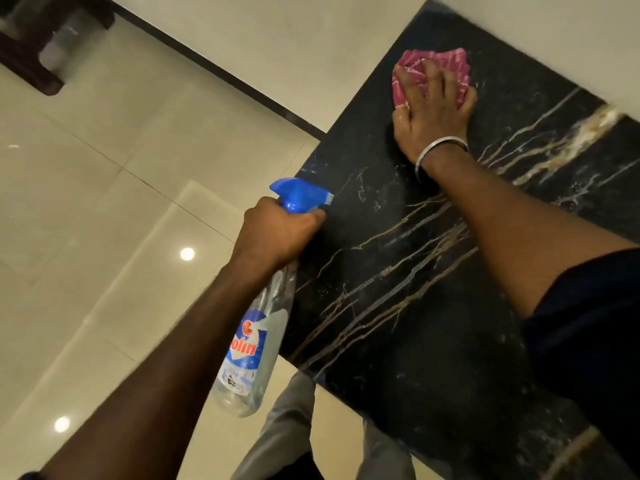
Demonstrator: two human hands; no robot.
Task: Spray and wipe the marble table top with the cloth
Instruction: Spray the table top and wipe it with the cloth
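Left hand around spray bottle, right hand flat on crumpled pink cloth

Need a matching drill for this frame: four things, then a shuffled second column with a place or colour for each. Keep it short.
1 spray bottle
2 cloth
3 table top
4 bangle

a pressed under the right hand
b silver, round the right wrist
c gripped at the neck by the left hand
d black with pale veins

Pairs: 1-c, 2-a, 3-d, 4-b
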